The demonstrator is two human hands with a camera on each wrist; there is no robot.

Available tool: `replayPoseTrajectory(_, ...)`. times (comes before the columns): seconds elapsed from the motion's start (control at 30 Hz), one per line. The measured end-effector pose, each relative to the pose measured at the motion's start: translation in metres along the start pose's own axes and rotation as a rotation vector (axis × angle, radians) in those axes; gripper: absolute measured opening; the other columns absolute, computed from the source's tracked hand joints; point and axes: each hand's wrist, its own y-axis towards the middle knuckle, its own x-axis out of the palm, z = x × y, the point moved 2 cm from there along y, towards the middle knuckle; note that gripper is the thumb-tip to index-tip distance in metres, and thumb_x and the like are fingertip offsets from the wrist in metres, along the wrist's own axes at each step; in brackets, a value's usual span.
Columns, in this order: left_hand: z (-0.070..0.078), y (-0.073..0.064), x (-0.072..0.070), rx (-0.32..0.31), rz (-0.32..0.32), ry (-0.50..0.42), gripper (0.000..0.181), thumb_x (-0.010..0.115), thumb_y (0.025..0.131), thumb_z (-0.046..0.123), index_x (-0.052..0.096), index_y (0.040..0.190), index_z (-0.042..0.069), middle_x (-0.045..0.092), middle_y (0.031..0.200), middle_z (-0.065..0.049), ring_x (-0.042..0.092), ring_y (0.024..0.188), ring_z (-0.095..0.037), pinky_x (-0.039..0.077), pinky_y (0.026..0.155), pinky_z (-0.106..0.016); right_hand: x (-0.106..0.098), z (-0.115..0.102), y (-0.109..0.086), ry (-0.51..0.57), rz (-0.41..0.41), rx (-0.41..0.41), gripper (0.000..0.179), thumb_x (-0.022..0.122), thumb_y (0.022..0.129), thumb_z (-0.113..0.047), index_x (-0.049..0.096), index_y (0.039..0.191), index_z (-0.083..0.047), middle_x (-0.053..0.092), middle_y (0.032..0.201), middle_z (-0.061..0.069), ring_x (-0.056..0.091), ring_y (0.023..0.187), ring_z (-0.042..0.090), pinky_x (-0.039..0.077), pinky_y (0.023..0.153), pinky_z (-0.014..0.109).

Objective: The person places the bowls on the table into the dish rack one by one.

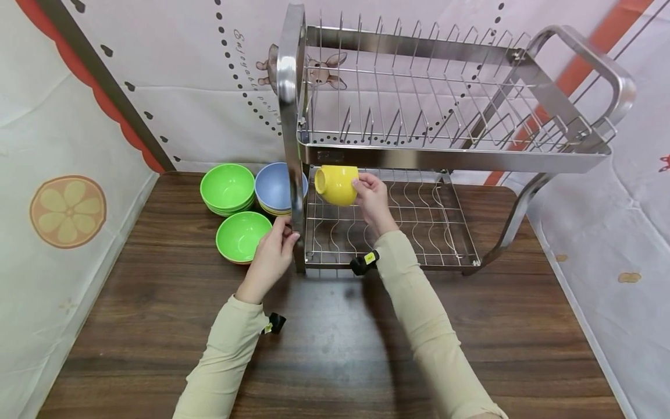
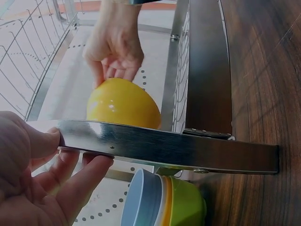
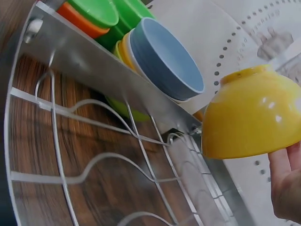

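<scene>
My right hand pinches a yellow bowl by its rim, thumb and fingers at the edge. The bowl is tipped on its side, its foot facing left, above the lower shelf of a metal dish rack. At the rack's left upright, my left hand grips the flat metal bar, thumb on one side and fingers on the other. Just left of that hand sits a green bowl, stacked on an orange one. A blue bowl tops another stack behind the upright.
Another stack of green bowls stands at the back left of the wooden table. The rack's upper shelf with upright wire dividers overhangs the lower one. A printed cloth hangs behind.
</scene>
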Motion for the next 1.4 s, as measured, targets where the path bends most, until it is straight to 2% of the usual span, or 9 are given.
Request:
replayPoseTrajectory(0.1,0.0,0.0,0.0,-0.008,0.0,-0.003,0.024,0.055,0.089,0.007,0.047,0.111,0.0,0.058,0.087,-0.016,0.055,0.079,-0.029,0.045,0.072,-0.042,-0.001,0.007,0.006,0.172,0.04,0.058,0.017,0.046,0.089,0.007,0.056,0.081,-0.004,0.057,0.073,0.003,0.059,0.062,0.013,0.051,0.056,0.024)
replayPoseTrajectory(0.27,-0.001,0.0,0.0,-0.009,-0.003,-0.004,0.024,0.055,0.089,0.007,0.047,0.111,0.0,0.057,0.087,-0.015,0.055,0.078,-0.029,0.045,0.072,-0.042,-0.005,0.02,0.016,0.362,0.117,0.177,0.017,0.045,0.092,0.001,0.053,0.079,-0.007,0.058,0.074,0.003,0.059,0.063,0.012,0.052,0.058,0.024)
replayPoseTrajectory(0.37,0.0,0.0,-0.001,-0.01,-0.006,-0.004,0.024,0.055,0.089,0.006,0.047,0.111,0.0,0.057,0.087,-0.015,0.055,0.078,-0.029,0.045,0.072,-0.042,-0.007,0.029,0.019,0.484,0.154,0.259,0.014,0.043,0.094,-0.003,0.053,0.085,-0.007,0.061,0.078,0.005,0.061,0.072,0.014,0.052,0.066,0.027)
replayPoseTrajectory(0.47,0.0,0.0,-0.002,-0.012,-0.009,-0.003,0.025,0.055,0.089,0.006,0.047,0.111,0.0,0.057,0.087,-0.016,0.055,0.078,-0.029,0.045,0.072,-0.043,-0.009,0.04,0.023,0.603,0.19,0.328,0.013,0.042,0.094,-0.006,0.055,0.097,-0.005,0.062,0.089,0.008,0.061,0.088,0.018,0.05,0.08,0.031)
replayPoseTrajectory(0.6,-0.001,0.0,-0.001,-0.011,-0.013,0.001,0.025,0.055,0.089,0.006,0.047,0.112,0.0,0.057,0.087,-0.015,0.054,0.078,-0.029,0.045,0.072,-0.042,-0.01,0.052,0.026,0.72,0.239,0.374,0.022,0.041,0.095,-0.007,0.052,0.113,-0.004,0.06,0.106,0.01,0.053,0.111,0.02,0.041,0.095,0.033)
replayPoseTrajectory(0.7,0.0,0.001,-0.001,-0.016,-0.017,-0.001,0.025,0.055,0.089,0.007,0.047,0.112,0.0,0.057,0.086,-0.015,0.054,0.077,-0.029,0.045,0.071,-0.042,-0.01,0.058,0.027,0.768,0.271,0.39,0.027,0.039,0.095,-0.008,0.048,0.121,-0.005,0.055,0.118,0.011,0.048,0.118,0.021,0.038,0.098,0.033)
replayPoseTrajectory(0.83,0.0,0.001,-0.001,-0.02,-0.018,-0.004,0.025,0.055,0.089,0.007,0.047,0.112,0.0,0.057,0.086,-0.015,0.054,0.078,-0.029,0.045,0.071,-0.042,-0.008,0.062,0.028,0.816,0.292,0.406,0.029,0.039,0.096,-0.01,0.047,0.124,-0.005,0.051,0.126,0.01,0.048,0.118,0.02,0.038,0.098,0.033)
replayPoseTrajectory(1.17,-0.002,0.001,0.001,-0.021,-0.036,-0.009,0.024,0.053,0.09,0.007,0.047,0.113,0.001,0.057,0.086,-0.014,0.054,0.076,-0.028,0.045,0.07,-0.04,-0.006,0.071,0.029,0.882,0.332,0.4,0.033,0.039,0.095,-0.01,0.045,0.127,-0.003,0.051,0.127,0.011,0.05,0.116,0.021,0.038,0.099,0.034)
replayPoseTrajectory(1.4,-0.002,0.001,-0.001,-0.034,-0.038,-0.005,0.025,0.053,0.09,0.007,0.046,0.113,0.0,0.057,0.087,-0.015,0.054,0.077,-0.029,0.045,0.071,-0.042,-0.003,0.074,0.03,0.949,0.333,0.392,0.034,0.035,0.096,-0.008,0.042,0.129,-0.005,0.048,0.131,0.01,0.045,0.121,0.021,0.034,0.102,0.034)
